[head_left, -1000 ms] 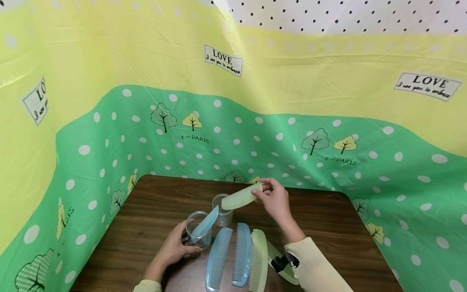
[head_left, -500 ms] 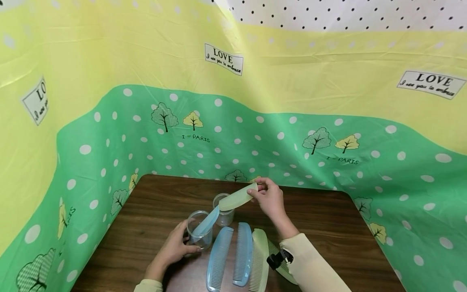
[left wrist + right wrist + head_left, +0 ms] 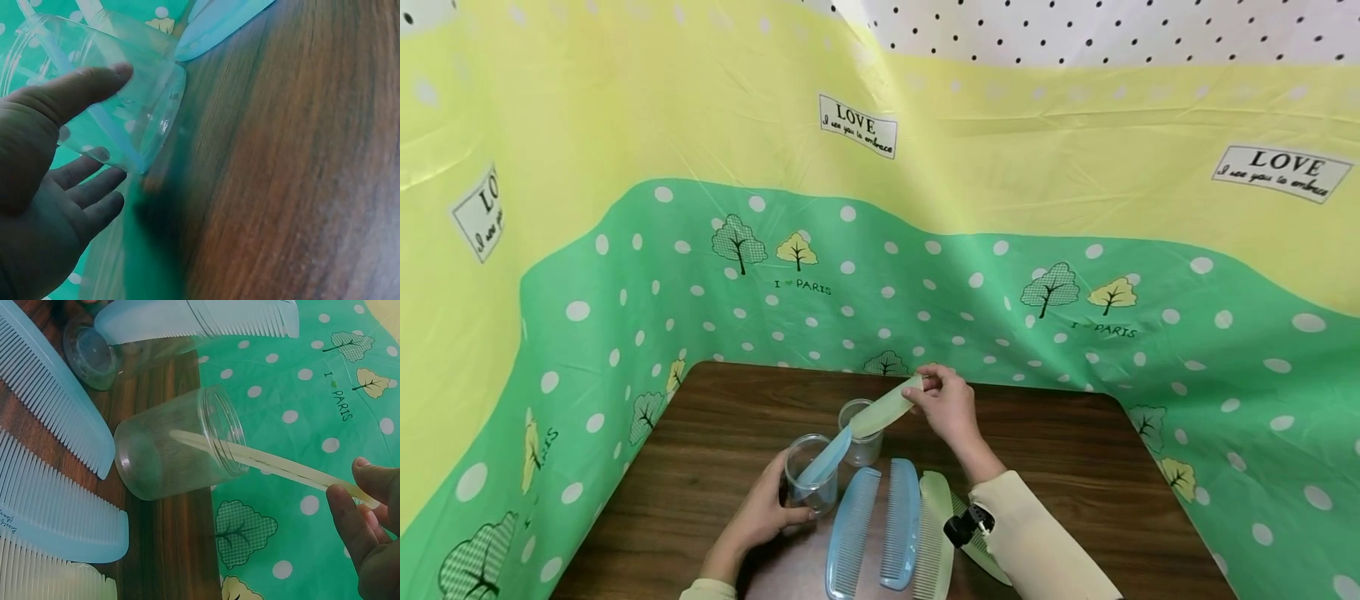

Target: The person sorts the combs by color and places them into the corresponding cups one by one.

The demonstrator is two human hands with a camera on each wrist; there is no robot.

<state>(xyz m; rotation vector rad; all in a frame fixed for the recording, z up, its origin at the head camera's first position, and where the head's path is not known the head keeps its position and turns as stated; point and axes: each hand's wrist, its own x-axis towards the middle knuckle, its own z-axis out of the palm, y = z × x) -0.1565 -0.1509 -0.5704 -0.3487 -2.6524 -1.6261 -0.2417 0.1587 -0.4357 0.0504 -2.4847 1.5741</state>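
Note:
My left hand holds a clear plastic jar on the table, thumb on one side and fingers on the other. A blue comb leans inside that jar, its upper end sticking out past the rim. My right hand pinches a pale green comb by one end. In the right wrist view the far end of this comb reaches through the mouth of a second clear jar, tilted against its axis. This second jar stands behind and right of the first.
Two blue combs and a light green comb lie side by side at the front of the brown table. Another green comb lies partly under the right sleeve. A patterned curtain hangs right behind the table.
My right hand has moved a little left, bringing the pale green comb's far end down to the second jar's mouth at a steeper slant. The left hand and its jar stay put.

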